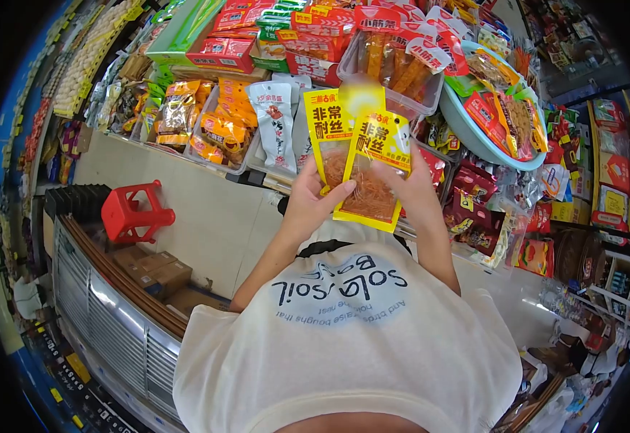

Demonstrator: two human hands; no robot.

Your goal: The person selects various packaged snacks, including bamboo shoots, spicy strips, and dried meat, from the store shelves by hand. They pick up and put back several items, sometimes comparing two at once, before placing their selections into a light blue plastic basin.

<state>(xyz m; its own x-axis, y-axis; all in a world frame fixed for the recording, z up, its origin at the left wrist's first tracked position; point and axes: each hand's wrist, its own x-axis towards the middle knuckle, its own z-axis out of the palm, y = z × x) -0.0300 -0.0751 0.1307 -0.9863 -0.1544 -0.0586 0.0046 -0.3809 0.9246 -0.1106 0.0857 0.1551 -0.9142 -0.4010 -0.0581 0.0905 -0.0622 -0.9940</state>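
Two yellow snack packets with clear windows showing reddish shredded food are held up in front of my chest. My left hand (313, 198) grips the rear packet (323, 133) by its lower left side, its thumb lying across the front near the other packet's edge. My right hand (414, 184) is closed on the right side of the front packet (375, 169), with fingers behind it. The front packet overlaps the rear one, tilted slightly to the right. Just beyond my left hand, a white snack pouch (274, 123) lies on the display.
Plastic bins of packaged snacks line the display, including a clear bin (430, 101) and a light blue basin (466, 133). A red plastic stool (136, 211) stands on the floor at left. Near it are cardboard boxes (159, 272) and a slatted metal shelf (113, 303).
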